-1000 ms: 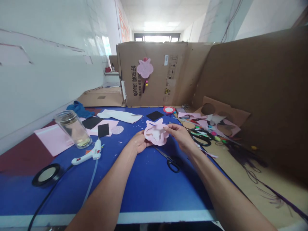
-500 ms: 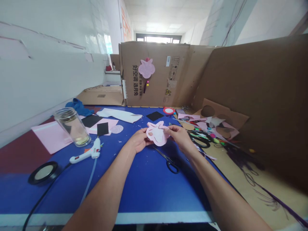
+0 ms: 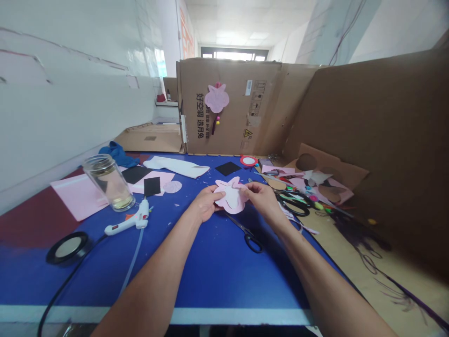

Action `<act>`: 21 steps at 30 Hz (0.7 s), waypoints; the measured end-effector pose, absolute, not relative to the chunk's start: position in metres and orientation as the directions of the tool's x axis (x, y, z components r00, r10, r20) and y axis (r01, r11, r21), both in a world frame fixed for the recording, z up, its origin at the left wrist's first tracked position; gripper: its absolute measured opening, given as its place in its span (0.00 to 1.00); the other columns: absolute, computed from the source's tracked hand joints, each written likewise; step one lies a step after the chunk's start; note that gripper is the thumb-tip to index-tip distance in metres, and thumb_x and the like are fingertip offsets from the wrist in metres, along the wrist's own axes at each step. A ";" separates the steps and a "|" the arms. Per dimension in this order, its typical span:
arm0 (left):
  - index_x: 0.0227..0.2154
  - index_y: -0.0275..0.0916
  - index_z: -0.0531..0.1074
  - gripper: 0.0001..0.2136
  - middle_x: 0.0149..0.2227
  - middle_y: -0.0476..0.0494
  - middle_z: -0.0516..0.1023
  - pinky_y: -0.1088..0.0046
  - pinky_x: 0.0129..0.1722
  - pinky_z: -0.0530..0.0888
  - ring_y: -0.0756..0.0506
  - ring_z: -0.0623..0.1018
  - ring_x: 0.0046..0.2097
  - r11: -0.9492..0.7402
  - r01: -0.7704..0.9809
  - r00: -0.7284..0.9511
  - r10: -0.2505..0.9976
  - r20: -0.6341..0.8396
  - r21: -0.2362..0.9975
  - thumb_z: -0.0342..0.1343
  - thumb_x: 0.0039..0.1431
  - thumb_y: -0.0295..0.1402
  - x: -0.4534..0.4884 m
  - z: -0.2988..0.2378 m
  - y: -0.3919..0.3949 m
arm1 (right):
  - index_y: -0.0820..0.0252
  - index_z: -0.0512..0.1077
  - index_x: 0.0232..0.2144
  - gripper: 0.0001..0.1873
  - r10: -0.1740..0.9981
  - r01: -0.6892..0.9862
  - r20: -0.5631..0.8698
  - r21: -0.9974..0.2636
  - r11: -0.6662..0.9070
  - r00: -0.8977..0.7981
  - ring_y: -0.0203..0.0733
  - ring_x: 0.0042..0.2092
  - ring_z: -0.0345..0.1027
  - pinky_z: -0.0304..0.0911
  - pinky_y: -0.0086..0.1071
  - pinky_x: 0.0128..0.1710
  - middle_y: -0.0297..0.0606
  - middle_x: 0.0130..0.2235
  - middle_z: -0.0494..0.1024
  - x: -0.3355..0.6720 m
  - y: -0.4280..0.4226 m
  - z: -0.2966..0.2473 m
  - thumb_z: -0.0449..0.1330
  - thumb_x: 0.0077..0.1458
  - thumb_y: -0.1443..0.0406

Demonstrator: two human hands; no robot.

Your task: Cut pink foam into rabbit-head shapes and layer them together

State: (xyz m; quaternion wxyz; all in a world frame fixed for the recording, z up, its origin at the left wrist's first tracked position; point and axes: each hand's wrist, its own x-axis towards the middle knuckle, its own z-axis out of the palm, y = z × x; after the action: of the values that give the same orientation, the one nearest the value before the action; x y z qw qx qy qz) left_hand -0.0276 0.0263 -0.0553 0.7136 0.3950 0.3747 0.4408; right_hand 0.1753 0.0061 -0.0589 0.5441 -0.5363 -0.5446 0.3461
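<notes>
A pink felt cut-out shaped like a peach or flower is held just above the blue table, a little past its middle. My left hand pinches its left edge with thumb and fingers closed. My right hand grips its right edge the same way. Black-handled scissors lie on the table right below my hands.
A white glue gun with its cable, a glass jar and a black tape roll lie at the left. Pink and black sheets sit behind. Scraps, scissors and cardboard crowd the right. A cardboard wall carries a finished pink ornament.
The pink piece was curled and puffed up a second ago; it is now flattened and lowered slightly between both hands. My view shifted a bit.
</notes>
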 end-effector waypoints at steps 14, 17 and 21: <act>0.44 0.35 0.80 0.14 0.43 0.35 0.85 0.67 0.35 0.81 0.44 0.84 0.35 0.254 -0.316 0.323 0.935 -0.148 0.914 0.64 0.54 0.21 -0.025 -0.056 0.026 | 0.57 0.74 0.39 0.18 0.957 0.229 0.227 -0.956 0.183 0.182 0.41 0.28 0.70 0.66 0.33 0.29 0.33 0.28 0.78 0.173 0.005 -0.057 0.67 0.46 0.56; 0.44 0.35 0.80 0.15 0.43 0.34 0.85 0.66 0.36 0.81 0.43 0.84 0.36 0.255 -0.322 0.335 0.932 -0.142 0.912 0.65 0.53 0.21 -0.026 -0.055 0.026 | 0.58 0.76 0.43 0.23 0.964 0.197 0.184 -0.969 0.145 0.192 0.41 0.27 0.70 0.66 0.33 0.28 0.32 0.26 0.78 0.173 0.004 -0.054 0.69 0.45 0.56; 0.45 0.35 0.80 0.16 0.44 0.35 0.85 0.65 0.37 0.82 0.44 0.84 0.36 0.254 -0.313 0.333 0.932 -0.145 0.915 0.66 0.52 0.21 -0.026 -0.055 0.026 | 0.60 0.78 0.39 0.21 0.980 0.122 0.124 -0.987 0.105 0.155 0.40 0.29 0.70 0.65 0.33 0.29 0.37 0.30 0.81 0.172 0.003 -0.051 0.69 0.44 0.55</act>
State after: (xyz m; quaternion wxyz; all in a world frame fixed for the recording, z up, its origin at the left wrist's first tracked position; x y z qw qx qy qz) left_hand -0.0257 0.0257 -0.0549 0.7005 0.4191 0.3694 0.4441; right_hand 0.1718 0.0028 -0.0510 0.5377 -0.5370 -0.5133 0.3988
